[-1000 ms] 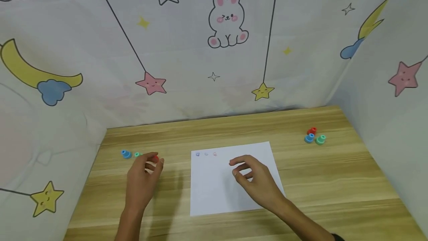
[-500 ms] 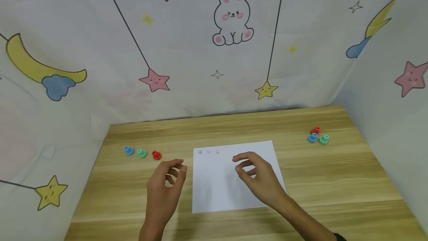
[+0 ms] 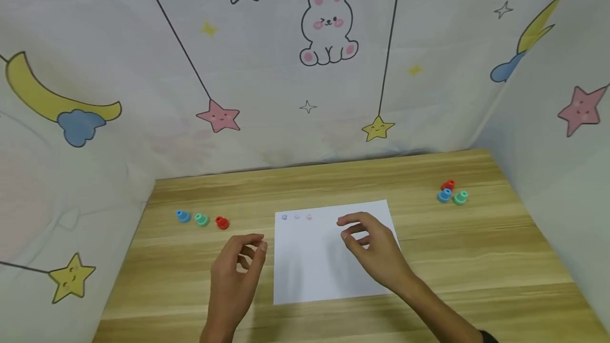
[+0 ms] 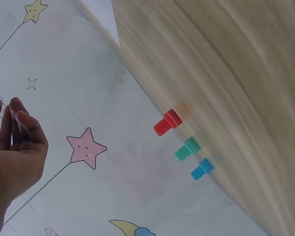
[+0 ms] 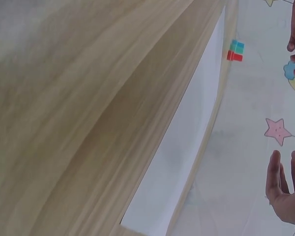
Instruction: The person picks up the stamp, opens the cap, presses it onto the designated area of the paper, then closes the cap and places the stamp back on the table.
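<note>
My left hand (image 3: 235,277) hovers left of the white paper (image 3: 324,274), its fingers loosely bent, with nothing between fingertips and thumb. Over the right part of the sheet hangs my right hand (image 3: 376,253), also bare, thumb and fingertips apart. Beyond the left hand, a blue stamp (image 3: 183,216), a green stamp (image 3: 202,219) and a red stamp (image 3: 222,222) stand in a row. The left wrist view shows the red stamp (image 4: 167,122) nearest the paper. Three small prints, bluish, pale and reddish, mark the paper's upper left corner.
At the back right of the wooden table (image 3: 476,258) cluster a second red stamp (image 3: 448,185), blue stamp (image 3: 445,195) and green stamp (image 3: 460,198). White cloth (image 3: 267,68) printed with stars and a rabbit closes off the back and both sides.
My left hand has drawn back and right from the left row, uncovering the green and red stamps. The right hand has shifted only slightly. The view has moved a little.
</note>
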Motion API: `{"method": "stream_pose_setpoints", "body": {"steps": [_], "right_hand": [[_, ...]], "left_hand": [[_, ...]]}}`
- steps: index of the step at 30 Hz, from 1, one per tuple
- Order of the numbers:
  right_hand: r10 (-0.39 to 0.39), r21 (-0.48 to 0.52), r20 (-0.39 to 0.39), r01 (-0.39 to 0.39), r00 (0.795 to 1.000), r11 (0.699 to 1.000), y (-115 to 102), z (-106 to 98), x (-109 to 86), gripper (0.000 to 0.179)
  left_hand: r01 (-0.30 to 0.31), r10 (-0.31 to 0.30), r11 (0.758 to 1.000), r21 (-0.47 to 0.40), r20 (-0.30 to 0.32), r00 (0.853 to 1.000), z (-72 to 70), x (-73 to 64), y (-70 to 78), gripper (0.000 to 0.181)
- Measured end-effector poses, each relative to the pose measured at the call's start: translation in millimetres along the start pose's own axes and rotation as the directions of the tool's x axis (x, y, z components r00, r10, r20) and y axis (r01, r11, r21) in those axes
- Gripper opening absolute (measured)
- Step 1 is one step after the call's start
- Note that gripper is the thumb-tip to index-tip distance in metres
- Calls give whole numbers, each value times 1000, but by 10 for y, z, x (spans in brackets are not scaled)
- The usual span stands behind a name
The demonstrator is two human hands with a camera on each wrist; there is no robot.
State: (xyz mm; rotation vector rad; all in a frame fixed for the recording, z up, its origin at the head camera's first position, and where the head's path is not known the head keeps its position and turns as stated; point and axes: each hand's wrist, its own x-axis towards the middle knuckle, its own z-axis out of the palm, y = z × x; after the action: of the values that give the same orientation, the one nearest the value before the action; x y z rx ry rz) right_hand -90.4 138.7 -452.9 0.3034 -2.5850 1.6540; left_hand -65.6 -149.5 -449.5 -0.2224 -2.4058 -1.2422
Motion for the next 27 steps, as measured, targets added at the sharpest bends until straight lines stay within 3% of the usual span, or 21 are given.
{"method": "stream_pose_setpoints", "body": {"steps": [9, 17, 27], "right_hand": [[-4, -88, -97, -5, 995, 996, 114, -268, 98, 28], [5, -150, -171, -31, 985, 988, 256, -569, 169, 26], [8, -284, -276, -90, 961, 955, 525, -975, 210, 26]], "left_hand": [[-9, 9, 1000, 8, 2, 1000, -41, 28, -9, 19], [25, -25, 999, 20, 9, 1000, -59, 28, -16, 19], [16, -16, 1000, 3, 17, 1000, -56, 31, -16, 17]]}}
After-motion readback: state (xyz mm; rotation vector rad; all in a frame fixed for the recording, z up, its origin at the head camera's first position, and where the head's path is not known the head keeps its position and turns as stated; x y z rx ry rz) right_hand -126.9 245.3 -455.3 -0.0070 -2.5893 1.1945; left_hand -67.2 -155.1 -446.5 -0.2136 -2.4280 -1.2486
